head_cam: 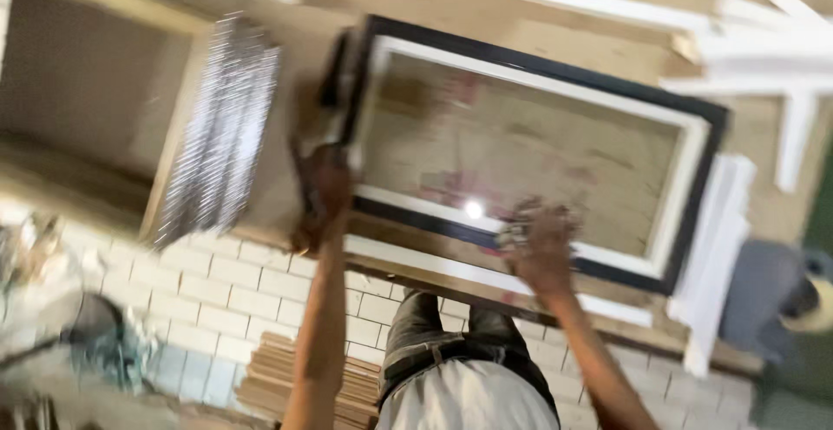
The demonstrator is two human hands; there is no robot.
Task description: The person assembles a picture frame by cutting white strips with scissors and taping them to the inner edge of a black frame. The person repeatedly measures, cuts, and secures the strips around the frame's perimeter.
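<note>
Though the view is smeared by motion, a large rectangular picture frame (529, 148) lies flat on a wooden worktop (295, 100), set slightly askew to the worktop's near edge. The frame has a thin black outer border and a wider white inner border, and its middle is a glass pane that shows brownish tones, faint reddish patches and one bright spot of reflected light near the lower edge. The left hand (323, 196) is up at the frame's left end, wrapped around a dark tool (334, 100) that lies along the black border; the blur hides what kind of tool it is. The right hand (540, 243) presses down on the frame's near edge with a crumpled greyish cloth (521, 222) bunched under its fingers, touching the glass and the white border.

Just left of the left hand, a stack of shiny silvery strips (221, 131) rests on the worktop, overhanging its near edge. White moulding lengths (764, 48) lie crossed at the far right corner, and more white pieces (716, 248) lean just beside the frame's right end. Below the worktop is a floor of pale tiles (217, 295), with a pile of flat wooden boards (278, 378) on it near the person's legs. No container shows clearly.
</note>
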